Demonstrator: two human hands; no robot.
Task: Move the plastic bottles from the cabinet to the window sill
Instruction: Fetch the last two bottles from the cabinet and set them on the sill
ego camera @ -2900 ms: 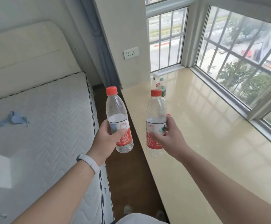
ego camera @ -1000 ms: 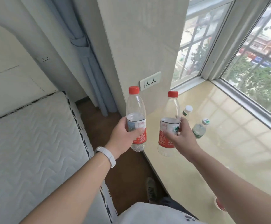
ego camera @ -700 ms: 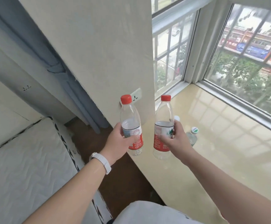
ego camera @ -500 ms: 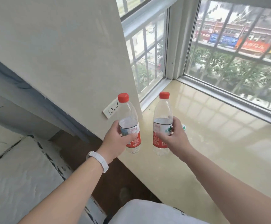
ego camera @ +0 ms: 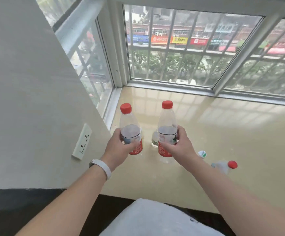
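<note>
I hold two clear plastic bottles with red caps and red-and-white labels upright over the glossy beige window sill [ego camera: 223,133]. My left hand [ego camera: 119,147] grips the left bottle [ego camera: 130,123] around its label. My right hand [ego camera: 179,145] grips the right bottle [ego camera: 167,123] the same way. Whether their bases touch the sill I cannot tell. On the sill, a small clear bottle [ego camera: 154,138] shows between the two held ones. A green-and-white cap [ego camera: 202,154] and a red-capped bottle [ego camera: 223,166] sit right of my right forearm.
A wall with a white power socket [ego camera: 82,142] closes the sill's left end. Barred windows [ego camera: 181,48] run along the back and the left corner. Dark floor shows below the sill's front edge. A white band is on my left wrist.
The view has swung from the bed and curtain round to face the sill. Both hands, still gripping their bottles, are now out over the sill near its left corner.
</note>
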